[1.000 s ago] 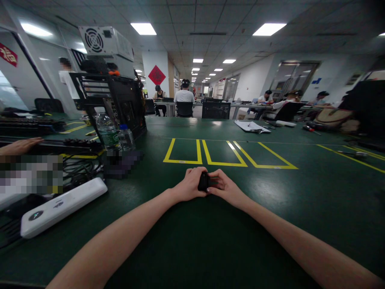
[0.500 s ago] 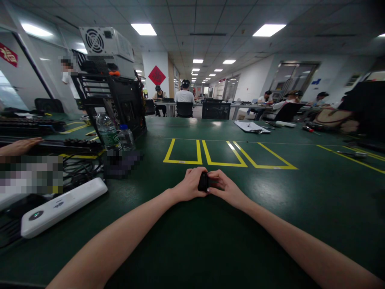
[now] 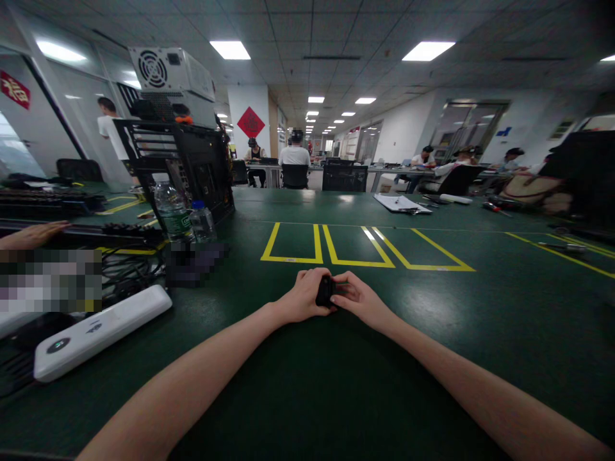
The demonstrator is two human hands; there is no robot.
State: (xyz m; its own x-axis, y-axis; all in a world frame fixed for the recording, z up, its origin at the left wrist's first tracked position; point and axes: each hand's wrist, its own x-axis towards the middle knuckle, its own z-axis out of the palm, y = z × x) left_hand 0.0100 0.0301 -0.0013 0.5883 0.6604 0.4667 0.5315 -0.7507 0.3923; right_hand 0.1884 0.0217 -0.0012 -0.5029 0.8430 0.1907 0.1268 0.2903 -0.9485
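Observation:
Both my hands meet on the dark green table just in front of the yellow taped rectangles. Between them is a small black object, too small to name. My left hand curls round its left side with the fingers closed. My right hand pinches its right side. Both forearms rest low over the table, reaching forward from the near edge.
A white oblong device lies at the near left beside cables. Two water bottles stand by a black open computer case. Another person's hand rests at far left. A clipboard lies further back; seated people work beyond.
My hands stay on the small black object with only slight finger shifts. A person standing at the back left has moved a little.

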